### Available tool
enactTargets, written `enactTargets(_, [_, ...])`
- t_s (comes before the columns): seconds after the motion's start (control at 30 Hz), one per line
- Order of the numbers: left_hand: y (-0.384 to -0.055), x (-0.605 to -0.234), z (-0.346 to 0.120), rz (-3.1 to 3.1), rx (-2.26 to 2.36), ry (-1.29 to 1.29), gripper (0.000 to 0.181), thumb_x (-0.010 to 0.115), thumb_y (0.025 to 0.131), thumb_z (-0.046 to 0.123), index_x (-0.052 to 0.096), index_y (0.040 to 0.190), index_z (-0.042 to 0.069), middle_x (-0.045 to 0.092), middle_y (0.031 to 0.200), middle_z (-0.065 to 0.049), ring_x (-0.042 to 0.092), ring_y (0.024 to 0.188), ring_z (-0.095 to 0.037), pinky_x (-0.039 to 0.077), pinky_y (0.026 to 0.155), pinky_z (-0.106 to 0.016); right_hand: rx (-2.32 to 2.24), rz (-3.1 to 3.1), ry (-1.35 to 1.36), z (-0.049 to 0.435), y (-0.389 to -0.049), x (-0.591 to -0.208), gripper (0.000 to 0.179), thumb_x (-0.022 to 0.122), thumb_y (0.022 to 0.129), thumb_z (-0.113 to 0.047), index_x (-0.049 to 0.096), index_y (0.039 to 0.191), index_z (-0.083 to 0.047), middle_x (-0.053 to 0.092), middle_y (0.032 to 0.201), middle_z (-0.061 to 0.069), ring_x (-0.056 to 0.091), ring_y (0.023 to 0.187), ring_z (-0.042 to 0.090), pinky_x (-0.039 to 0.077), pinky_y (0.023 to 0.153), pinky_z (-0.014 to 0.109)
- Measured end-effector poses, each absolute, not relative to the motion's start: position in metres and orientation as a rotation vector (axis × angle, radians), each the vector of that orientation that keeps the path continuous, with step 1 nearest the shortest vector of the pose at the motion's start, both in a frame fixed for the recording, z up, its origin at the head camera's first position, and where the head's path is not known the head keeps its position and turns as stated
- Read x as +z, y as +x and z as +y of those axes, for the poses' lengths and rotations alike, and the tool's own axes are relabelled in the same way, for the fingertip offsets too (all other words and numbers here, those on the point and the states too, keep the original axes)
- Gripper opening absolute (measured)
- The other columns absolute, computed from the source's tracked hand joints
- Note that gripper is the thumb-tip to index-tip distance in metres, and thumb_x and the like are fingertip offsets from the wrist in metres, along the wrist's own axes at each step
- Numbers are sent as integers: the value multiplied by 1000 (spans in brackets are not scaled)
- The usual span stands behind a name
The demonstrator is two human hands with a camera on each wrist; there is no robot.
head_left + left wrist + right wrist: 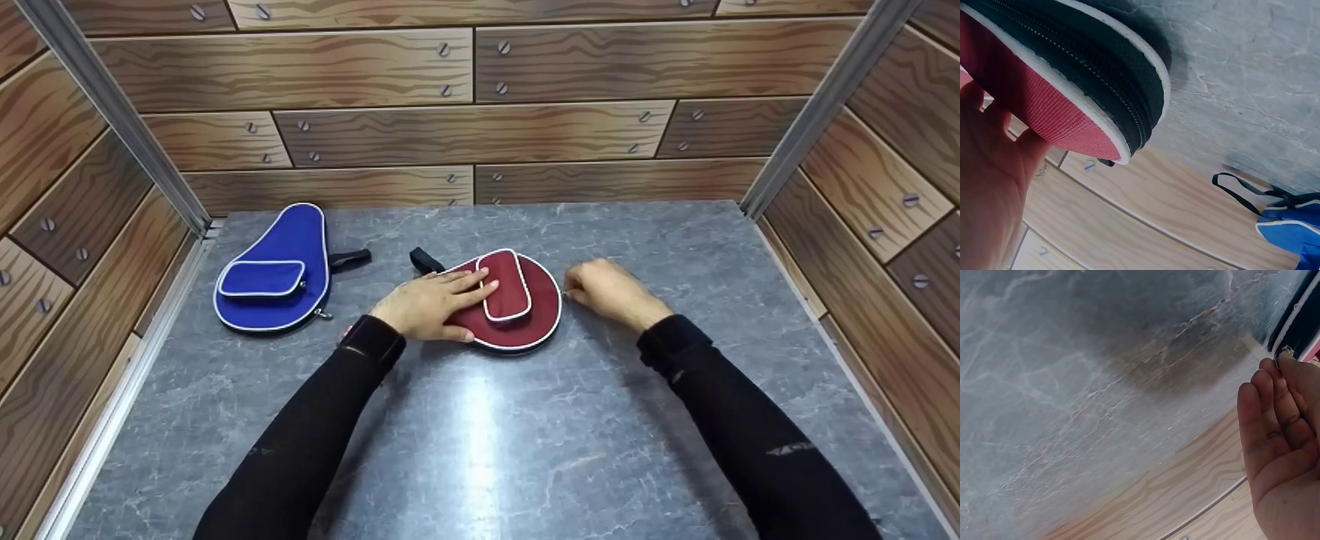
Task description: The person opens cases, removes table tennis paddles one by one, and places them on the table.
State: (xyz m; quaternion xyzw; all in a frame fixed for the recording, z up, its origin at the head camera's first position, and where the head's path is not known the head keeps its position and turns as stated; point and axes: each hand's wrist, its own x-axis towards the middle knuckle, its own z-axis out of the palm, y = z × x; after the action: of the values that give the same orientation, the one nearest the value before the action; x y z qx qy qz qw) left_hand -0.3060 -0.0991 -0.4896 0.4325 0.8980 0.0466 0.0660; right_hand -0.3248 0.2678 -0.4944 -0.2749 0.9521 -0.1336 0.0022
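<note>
Mid-frame, the red case (pixel 541 311) looked light, pliant — left grip (pixel 433 304) spread atop, right grip (pixel 609 292) aptly pinching its zipper pull (pixel 1286 351).

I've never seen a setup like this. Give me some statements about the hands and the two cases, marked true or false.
1. The left hand rests on the red case. True.
2. The blue case lies to the left of the red case. True.
3. The right hand grips the blue case. False: the right hand pinches a zipper pull at the red case's edge.
4. The blue case has no pocket. False: it has a white-edged pocket.
5. A black strap sticks out beside the blue case. True.
</note>
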Motion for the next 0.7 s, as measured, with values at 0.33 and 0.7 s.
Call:
enactTargets(0.33, [-307,-491,-96,2747,139,1242,89,72,114,55,31,188,27,29,196,-12,38,180,-39,36,147,-60,-475,2963,-817,268,-323,-493,5,83,105,-5,84,101,-3,84,94,12,77,91,31,66,88,58])
enactTargets(0.7, [-305,-492,-92,2782,181,1170,90,70,115,56,27,189,28,30,196,-12,38,180,-41,38,145,-64,-501,2957,-843,269,-320,-494,5,82,105,-4,84,101,-2,85,96,13,80,93,33,68,90,59])
